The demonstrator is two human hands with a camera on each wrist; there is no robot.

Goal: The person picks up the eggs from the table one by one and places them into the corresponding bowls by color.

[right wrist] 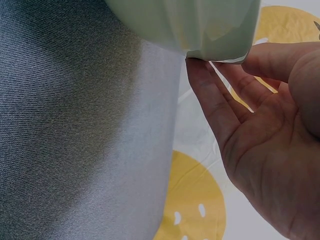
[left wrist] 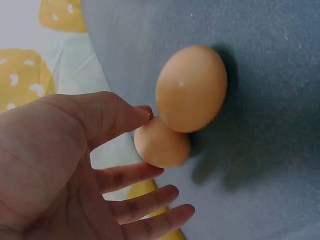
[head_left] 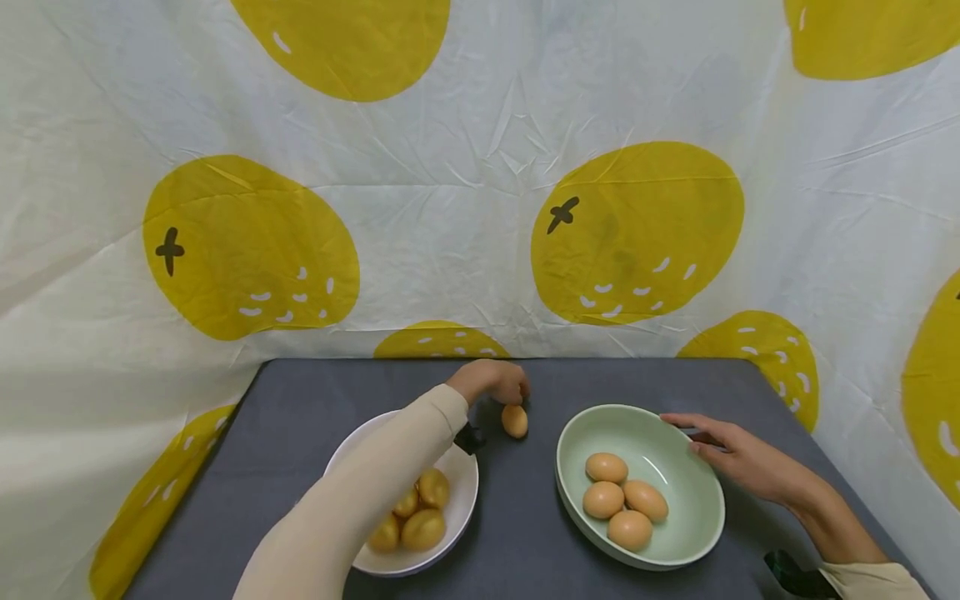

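Note:
At the back of the table my left hand (head_left: 498, 382) reaches down beside a brown egg (head_left: 514, 421). In the left wrist view its thumb and index finger pinch a second brown egg (left wrist: 161, 145), while the first one lies right against it. My own hand hides that second egg in the head view. On the right, a pale green bowl (head_left: 693, 508) holds several brown eggs (head_left: 630, 530). My right hand (head_left: 738, 454) touches the bowl's right rim with its fingertips and thumb, fingers fairly straight.
A white bowl (head_left: 468, 508) with several gold-coloured eggs (head_left: 423, 529) stands left of centre, partly covered by my left forearm. The dark grey table (head_left: 525, 517) ends at a white curtain (head_left: 450, 250) printed with yellow fruit.

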